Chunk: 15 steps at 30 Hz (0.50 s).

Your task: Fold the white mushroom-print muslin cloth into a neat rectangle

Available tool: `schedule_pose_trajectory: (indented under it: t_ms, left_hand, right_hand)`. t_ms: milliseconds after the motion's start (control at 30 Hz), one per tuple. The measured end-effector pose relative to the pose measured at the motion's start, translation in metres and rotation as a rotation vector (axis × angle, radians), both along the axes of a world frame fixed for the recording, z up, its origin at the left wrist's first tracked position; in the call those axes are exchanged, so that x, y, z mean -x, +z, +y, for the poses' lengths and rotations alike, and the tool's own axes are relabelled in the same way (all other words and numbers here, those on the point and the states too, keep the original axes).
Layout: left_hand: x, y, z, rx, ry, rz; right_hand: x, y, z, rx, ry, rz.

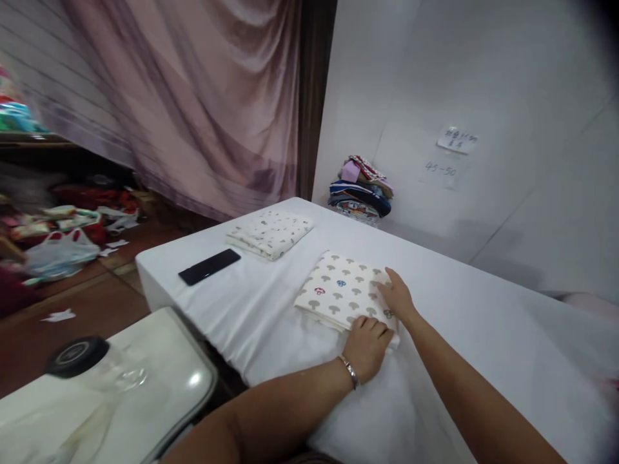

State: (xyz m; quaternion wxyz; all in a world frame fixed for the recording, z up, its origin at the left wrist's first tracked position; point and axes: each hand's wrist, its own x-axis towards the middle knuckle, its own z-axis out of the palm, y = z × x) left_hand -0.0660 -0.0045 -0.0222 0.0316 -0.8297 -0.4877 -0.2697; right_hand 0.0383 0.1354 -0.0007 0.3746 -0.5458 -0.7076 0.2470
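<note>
A folded white cloth with grey mushroom prints, and a few red, blue and green ones, lies on the white-covered table. My left hand, with a silver bracelet at the wrist, is at its near right edge; the fingers curl against the cloth and their tips are hidden. Across the right edge rests my right hand, thumb and fingers spread, touching the cloth from above. Farther back lies a second folded white cloth with small dark prints, apart from both hands.
A black phone lies near the left edge of the white table. Folded clothes are stacked by the wall. At lower left, a clear jar with a black lid is on a cream surface. A pink curtain hangs behind.
</note>
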Motion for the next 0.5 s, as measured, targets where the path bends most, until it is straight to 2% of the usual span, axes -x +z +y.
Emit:
schedule_pose_trajectory:
  t_ms: [167,300,400,500]
  left_hand:
    - [0.003,0.006,-0.007,0.024,-0.030,-0.045]
    - [0.011,0.016,-0.017,0.021,-0.102,-0.028]
    - [0.032,0.022,-0.022,0.021,-0.081,0.004]
    - [0.070,0.024,-0.023,0.038,0.028,0.023]
  right_hand:
    - [-0.001,-0.011,-0.040,0.066,0.219,-0.045]
    - [-0.009,-0.022,-0.038,0.004,0.292,-0.117]
    - [-0.011,-0.020,-0.032,-0.045,0.315,-0.158]
    - [-0.010,-0.008,-0.041,0.017,0.279,-0.204]
